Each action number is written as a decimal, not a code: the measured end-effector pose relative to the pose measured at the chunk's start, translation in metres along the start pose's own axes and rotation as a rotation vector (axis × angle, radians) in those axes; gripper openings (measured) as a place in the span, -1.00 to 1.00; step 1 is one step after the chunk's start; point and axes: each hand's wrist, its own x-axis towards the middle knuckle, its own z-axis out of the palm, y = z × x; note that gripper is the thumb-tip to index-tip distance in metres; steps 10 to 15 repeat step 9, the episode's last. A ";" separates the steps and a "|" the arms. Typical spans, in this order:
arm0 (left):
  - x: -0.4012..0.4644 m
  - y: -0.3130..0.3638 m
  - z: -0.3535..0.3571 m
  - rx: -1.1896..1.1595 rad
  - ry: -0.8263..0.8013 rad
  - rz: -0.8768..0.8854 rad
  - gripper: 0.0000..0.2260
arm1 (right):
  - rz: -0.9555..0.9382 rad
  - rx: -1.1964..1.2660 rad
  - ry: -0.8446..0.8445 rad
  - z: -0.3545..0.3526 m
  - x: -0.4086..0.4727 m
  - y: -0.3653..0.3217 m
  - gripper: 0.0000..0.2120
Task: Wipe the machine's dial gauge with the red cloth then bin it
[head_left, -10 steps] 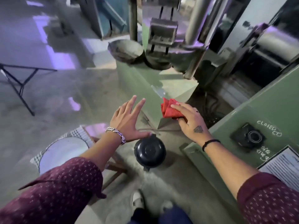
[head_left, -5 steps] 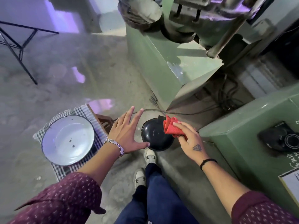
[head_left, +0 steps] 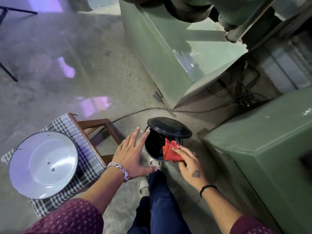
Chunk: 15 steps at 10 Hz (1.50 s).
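A small black pedal bin (head_left: 152, 146) stands on the floor with its round lid (head_left: 168, 126) raised. My right hand (head_left: 189, 163) pinches a folded red cloth (head_left: 170, 152) over the right part of the bin's opening. My left hand (head_left: 133, 153) hovers flat with fingers spread, its fingertips at the bin's left rim. One white shoe (head_left: 155, 163) sits at the foot of the bin. The dial gauge is out of view.
Green machine bodies rise ahead (head_left: 158, 48) and on the right (head_left: 263, 149), with cables (head_left: 243, 98) on the floor between them. A white enamel basin (head_left: 42, 164) rests on a checked cloth over a wooden stool (head_left: 94, 125) at left.
My view tilted down toward the floor. The bin's lid went from shut to raised. Both hands dropped closer, and the red cloth now sits over the bin's opening.
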 end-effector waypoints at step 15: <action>0.024 -0.022 0.027 0.089 -0.035 -0.045 0.33 | -0.021 -0.362 -0.228 0.033 0.052 0.025 0.24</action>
